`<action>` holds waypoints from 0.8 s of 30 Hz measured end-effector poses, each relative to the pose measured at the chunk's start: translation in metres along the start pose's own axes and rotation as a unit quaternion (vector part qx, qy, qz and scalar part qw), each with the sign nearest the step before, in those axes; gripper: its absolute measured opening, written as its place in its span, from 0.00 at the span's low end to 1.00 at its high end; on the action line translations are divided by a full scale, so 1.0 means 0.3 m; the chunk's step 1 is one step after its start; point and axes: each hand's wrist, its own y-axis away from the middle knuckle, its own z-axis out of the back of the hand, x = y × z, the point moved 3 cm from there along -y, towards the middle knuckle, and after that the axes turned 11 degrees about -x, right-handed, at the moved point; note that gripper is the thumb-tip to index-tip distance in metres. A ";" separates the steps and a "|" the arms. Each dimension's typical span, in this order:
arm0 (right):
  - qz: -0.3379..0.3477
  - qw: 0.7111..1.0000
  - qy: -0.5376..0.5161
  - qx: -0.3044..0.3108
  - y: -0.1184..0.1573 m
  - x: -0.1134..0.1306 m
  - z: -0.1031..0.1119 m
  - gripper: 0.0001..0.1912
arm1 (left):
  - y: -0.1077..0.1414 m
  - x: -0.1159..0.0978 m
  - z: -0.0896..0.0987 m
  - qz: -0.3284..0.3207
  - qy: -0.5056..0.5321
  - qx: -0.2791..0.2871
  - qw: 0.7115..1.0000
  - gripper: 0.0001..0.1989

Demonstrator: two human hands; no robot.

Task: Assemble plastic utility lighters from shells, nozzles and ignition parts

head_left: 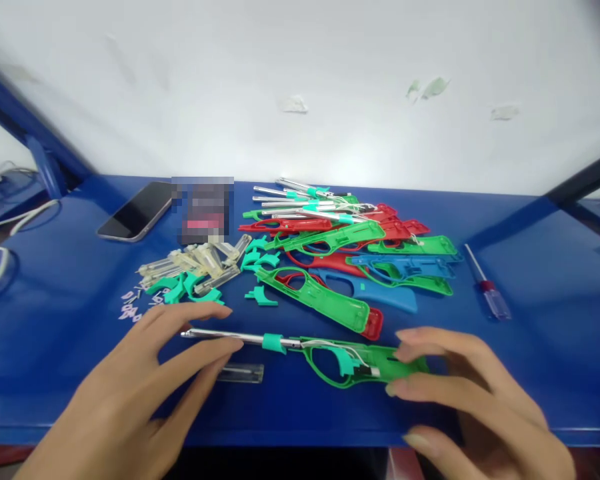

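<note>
In front of me lies a green lighter shell half (410,359) with its open side up. A teal trigger (347,362) and thin white wires sit inside it. From its left end runs a metal lighter tube (253,339) with a teal collar (273,343). My left hand (145,377) has its fingertips closed on the tube, the index finger stretched above it. Fingertips of my right hand (473,383) grip the handle end of the green shell by its edges. A clear fuel tank (243,373) lies just below the tube, partly behind my left fingers.
Behind are piled green shell halves (325,300), red and blue ones, and several metal tubes (300,207). Clear tanks (217,280), teal triggers (260,295) and small pink pieces (129,310) lie left. A phone (137,212) rests at back left, a screwdriver (493,297) at right.
</note>
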 end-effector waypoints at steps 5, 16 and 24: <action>0.025 0.999 0.036 -0.009 -0.006 -0.004 0.004 0.07 | 0.001 -0.024 0.002 -0.021 -0.032 -0.009 0.999 0.12; 0.127 0.974 0.169 0.082 -0.037 -0.026 -0.055 0.24 | -0.101 -0.121 -0.147 -0.066 -0.007 0.022 0.998 0.16; 0.176 0.963 0.194 0.066 -0.035 -0.057 -0.064 0.22 | -0.114 -0.113 -0.156 -0.100 0.051 0.111 0.987 0.21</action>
